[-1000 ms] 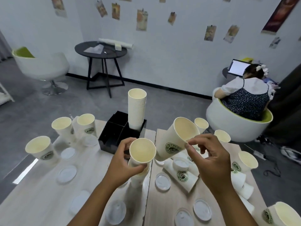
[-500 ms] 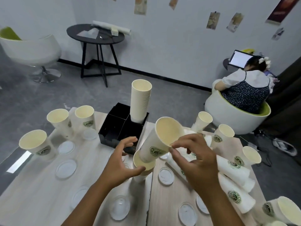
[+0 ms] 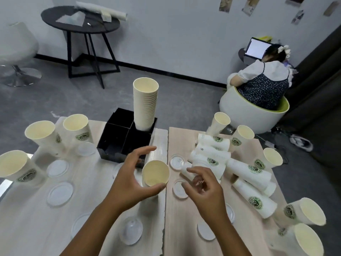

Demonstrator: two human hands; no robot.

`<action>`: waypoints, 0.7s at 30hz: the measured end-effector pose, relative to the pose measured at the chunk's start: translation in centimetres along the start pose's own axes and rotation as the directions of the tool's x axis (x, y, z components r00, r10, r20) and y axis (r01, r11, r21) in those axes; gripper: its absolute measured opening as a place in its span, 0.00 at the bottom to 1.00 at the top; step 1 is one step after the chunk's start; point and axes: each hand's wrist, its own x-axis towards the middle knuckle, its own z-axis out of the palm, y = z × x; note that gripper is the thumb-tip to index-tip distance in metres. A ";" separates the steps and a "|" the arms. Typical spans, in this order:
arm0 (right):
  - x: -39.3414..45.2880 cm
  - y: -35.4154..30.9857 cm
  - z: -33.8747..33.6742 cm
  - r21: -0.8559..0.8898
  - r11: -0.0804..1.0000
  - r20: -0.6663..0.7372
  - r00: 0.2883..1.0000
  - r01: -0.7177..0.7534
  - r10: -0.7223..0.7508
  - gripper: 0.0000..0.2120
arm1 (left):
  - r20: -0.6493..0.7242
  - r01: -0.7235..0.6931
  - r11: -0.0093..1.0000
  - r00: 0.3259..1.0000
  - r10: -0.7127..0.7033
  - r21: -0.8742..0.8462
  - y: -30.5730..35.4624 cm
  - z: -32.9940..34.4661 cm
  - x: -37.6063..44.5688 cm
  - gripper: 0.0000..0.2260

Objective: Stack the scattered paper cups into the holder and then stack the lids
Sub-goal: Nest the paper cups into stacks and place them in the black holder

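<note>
Cream-lined white paper cup (image 3: pixel 156 173), upright, mouth up, near the middle of the bench (image 3: pixel 27 218) at the seam between its two halves, just short of the black four-compartment holder (image 3: pixel 118 143). Possibly the top of a short nested stack; lower part hidden by the hand.

Left hand (image 3: pixel 129 183): grip wide, fingers curved around the cup's left side, thumb just under the near rim, index finger arched past the far rim. Contact at the thumb likely; firm hold not confirmed.

Right hand (image 3: pixel 204 189): grip loose, fingers half curled, holding nothing, just right of the cup, above a clear plastic lid (image 3: pixel 180 188).

Tall nested stack of white paper cups (image 3: pixel 145 106): seated in the holder's far right compartment, at the bench's far edge.

Key relation: cup long axis vertical, the same as the holder stack; stack directly beyond the cup, toward the far edge. Left hand nearer and already around the cup. Judged next move: close left grip, lift above the stack rim, lower coaxially.

Remaining: upright logo cups along the left edge (image 3: pixel 77 129), cups lying on their sides toward the right edge (image 3: pixel 248 171), lids scattered flat. Lid stacking not begun.
</note>
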 end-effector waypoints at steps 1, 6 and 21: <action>-0.1 0.5 -1.0 0.027 0.999 -0.042 0.998 -0.046 0.047 0.18 | 0.008 -0.028 1.000 1.000 0.028 -0.007 1.0 0.5 0.4 0.41; 0.5 3.6 -6.2 0.110 0.972 -0.146 0.964 -0.206 0.221 0.20 | 0.104 -0.205 0.976 0.972 0.211 -0.071 5.6 5.5 2.2 0.35; 4.7 18.8 -10.8 0.090 0.921 -0.196 0.900 -0.379 0.389 0.17 | 0.245 0.273 0.962 0.934 -0.260 -0.020 -2.3 26.4 4.2 0.24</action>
